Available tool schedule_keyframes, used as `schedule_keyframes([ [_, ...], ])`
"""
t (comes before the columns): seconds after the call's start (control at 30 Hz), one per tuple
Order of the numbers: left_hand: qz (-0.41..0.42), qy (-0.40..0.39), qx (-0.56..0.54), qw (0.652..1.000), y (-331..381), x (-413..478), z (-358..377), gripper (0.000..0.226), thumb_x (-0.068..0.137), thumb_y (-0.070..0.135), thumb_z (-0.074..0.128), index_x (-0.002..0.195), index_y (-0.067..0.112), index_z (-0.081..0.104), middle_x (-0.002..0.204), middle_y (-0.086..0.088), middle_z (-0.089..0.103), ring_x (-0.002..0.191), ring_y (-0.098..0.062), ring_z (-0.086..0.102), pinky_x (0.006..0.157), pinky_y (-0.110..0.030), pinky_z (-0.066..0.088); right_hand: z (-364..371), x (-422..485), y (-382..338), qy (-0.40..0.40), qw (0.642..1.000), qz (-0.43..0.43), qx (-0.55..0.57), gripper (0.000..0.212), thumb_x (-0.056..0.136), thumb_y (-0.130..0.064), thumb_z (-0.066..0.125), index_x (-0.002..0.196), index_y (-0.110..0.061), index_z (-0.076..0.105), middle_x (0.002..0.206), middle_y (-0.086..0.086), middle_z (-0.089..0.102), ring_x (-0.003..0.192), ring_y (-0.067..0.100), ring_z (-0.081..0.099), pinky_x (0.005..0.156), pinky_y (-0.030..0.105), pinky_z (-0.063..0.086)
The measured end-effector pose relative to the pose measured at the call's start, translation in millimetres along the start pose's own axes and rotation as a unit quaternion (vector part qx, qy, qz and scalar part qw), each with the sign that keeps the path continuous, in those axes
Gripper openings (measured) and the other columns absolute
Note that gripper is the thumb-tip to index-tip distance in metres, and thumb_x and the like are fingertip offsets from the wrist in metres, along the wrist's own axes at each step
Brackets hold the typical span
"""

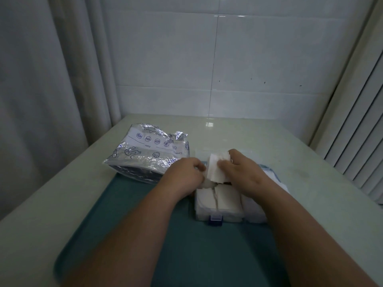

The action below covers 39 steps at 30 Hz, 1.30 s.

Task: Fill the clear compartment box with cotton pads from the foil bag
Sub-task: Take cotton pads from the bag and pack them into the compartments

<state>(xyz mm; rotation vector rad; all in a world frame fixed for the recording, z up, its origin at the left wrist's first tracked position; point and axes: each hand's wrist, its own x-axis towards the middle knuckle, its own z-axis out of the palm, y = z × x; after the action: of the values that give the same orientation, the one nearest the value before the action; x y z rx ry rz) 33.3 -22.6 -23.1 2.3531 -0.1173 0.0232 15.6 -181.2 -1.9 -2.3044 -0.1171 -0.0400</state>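
Right hand: your right hand (244, 172) grips a stack of cotton pads (216, 169), thumb on its near face, fingers curled over the top, holding it upright above the box's 12 o'clock end.
Left hand: your left hand (186, 175) has its fingers curled against the stack's 9 o'clock edge; you cannot tell whether it grasps the stack.
Compartment box: the clear compartment box (199, 214) lies on the teal tray (134, 224), its blue latch (215, 220) at 6 o'clock.
Packed pads: white packed pads (227, 198) fill the near compartments.
Foil bag: the foil bag (149, 152) lies at the box's 10 o'clock, partly on the tray, partly on the pale table (279, 139).
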Motion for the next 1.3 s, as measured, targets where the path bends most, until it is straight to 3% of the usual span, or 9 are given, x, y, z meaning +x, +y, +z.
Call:
schedule_keyframes([
  [0.3,-0.019,0.001,-0.033,0.999,2,0,2,0.017,0.075,0.009,0.059,0.084,0.018,0.071,0.082,-0.003,0.071,0.077,-0.024,0.069,0.073,-0.042,0.06,1,2,-3,-0.037,0.998,0.009,-0.043,0.016,0.1,-0.033,0.042,0.106,-0.019,0.047,0.091,-0.002,0.052,0.076,0.01,0.049,0.059,0.025,0.036],
  [0.4,-0.009,0.011,-0.003,1.0,3,-1,4,0.021,0.08,0.014,0.057,0.095,0.022,0.071,0.098,0.001,0.068,0.09,-0.02,0.065,0.081,-0.033,0.055,2,0,-1,-0.024,1.0,0.003,-0.016,0.013,0.099,-0.033,0.044,0.098,-0.02,0.048,0.087,-0.002,0.052,0.074,0.01,0.048,0.058,0.026,0.035],
  [0.5,0.005,0.037,0.025,0.999,2,-3,3,0.027,0.083,0.017,0.058,0.105,0.025,0.07,0.102,0.003,0.062,0.095,-0.017,0.058,0.078,-0.025,0.045,-2,-2,-1,-0.005,1.0,-0.006,0.019,0.012,0.099,-0.03,0.045,0.092,-0.02,0.05,0.088,0.0,0.054,0.074,0.012,0.05,0.059,0.027,0.039],
  [0.63,0.008,0.068,0.011,0.998,3,-5,2,0.022,0.083,0.021,0.059,0.1,0.027,0.072,0.092,0.007,0.06,0.089,-0.016,0.057,0.072,-0.024,0.04,-10,-3,-1,0.061,0.995,0.0,0.079,0.019,0.098,-0.029,0.045,0.105,-0.015,0.054,0.097,0.004,0.058,0.088,0.022,0.058,0.079,0.042,0.056],
  [0.83,0.047,0.131,0.032,0.99,5,-7,2,0.023,0.08,0.019,0.058,0.098,0.027,0.072,0.097,0.004,0.064,0.09,-0.018,0.059,0.076,-0.028,0.046,-20,-4,1,0.107,0.983,0.029,0.143,0.023,0.097,-0.028,0.046,0.116,-0.017,0.051,0.106,0.006,0.058,0.094,0.025,0.061,0.08,0.043,0.059],
  [0.93,0.096,0.121,0.053,0.987,7,-8,4,0.031,0.077,0.012,0.057,0.099,0.029,0.071,0.097,0.006,0.053,0.093,-0.016,0.056,0.079,-0.028,0.044,-24,-4,0,0.111,0.983,0.025,0.145,0.017,0.096,-0.025,0.049,0.11,-0.016,0.053,0.104,0.006,0.059,0.092,0.023,0.061,0.079,0.039,0.059],
  [1.1,0.195,0.069,0.111,0.972,4,-6,7,0.046,0.078,0.001,0.048,0.098,0.03,0.076,0.114,0.011,0.065,0.105,-0.018,0.052,0.092,-0.028,0.041,-35,-7,3,0.122,0.985,0.009,0.124,0.013,0.095,-0.025,0.055,0.105,-0.017,0.057,0.095,0.0,0.062,0.086,0.018,0.062,0.074,0.033,0.058],
  [1.3,0.183,0.001,0.149,0.972,5,-7,9,0.045,0.087,0.005,0.043,0.105,0.031,0.075,0.121,0.015,0.063,0.111,-0.015,0.043,0.095,-0.024,0.035,-52,-9,14,0.119,0.983,0.034,0.136,0.018,0.094,-0.024,0.059,0.105,-0.011,0.064,0.098,0.006,0.067,0.088,0.022,0.066,0.081,0.039,0.059],
])
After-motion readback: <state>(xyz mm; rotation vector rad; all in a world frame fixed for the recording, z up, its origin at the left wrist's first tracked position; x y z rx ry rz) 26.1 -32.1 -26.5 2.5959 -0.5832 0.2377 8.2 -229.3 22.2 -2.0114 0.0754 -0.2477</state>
